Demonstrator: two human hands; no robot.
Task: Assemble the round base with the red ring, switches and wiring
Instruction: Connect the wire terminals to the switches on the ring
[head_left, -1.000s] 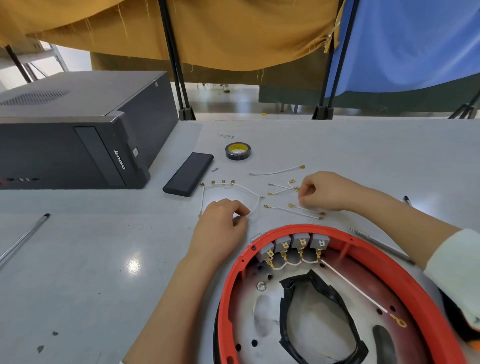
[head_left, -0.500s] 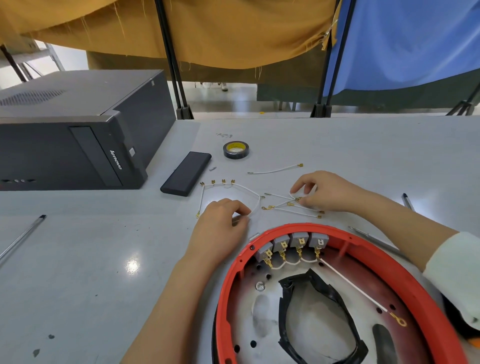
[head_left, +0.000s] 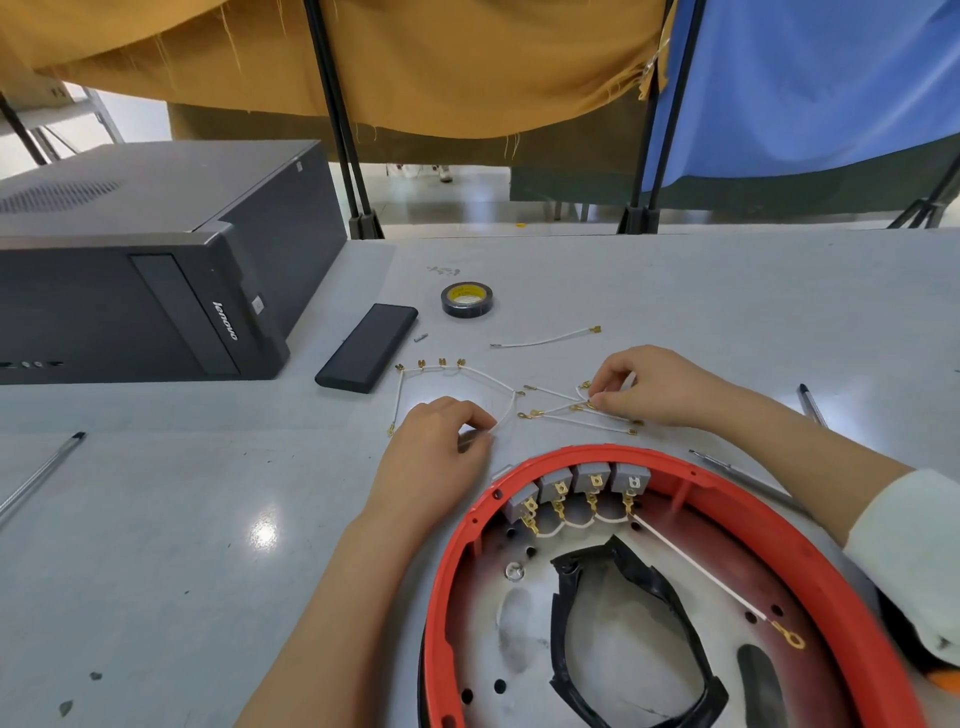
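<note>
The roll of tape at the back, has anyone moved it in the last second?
No. The tape roll sits in the same spot beside the black slab, just past the loose wires.

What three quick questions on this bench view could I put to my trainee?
1. How many grey switches sit inside the red ring?
2. True or false: the tape roll lies inside the ring.
3. Which hand works the loose bundle of wires: A left hand, B right hand?

Key: 1. four; 2. false, it lies on the table beyond the wires; 3. B.
</note>
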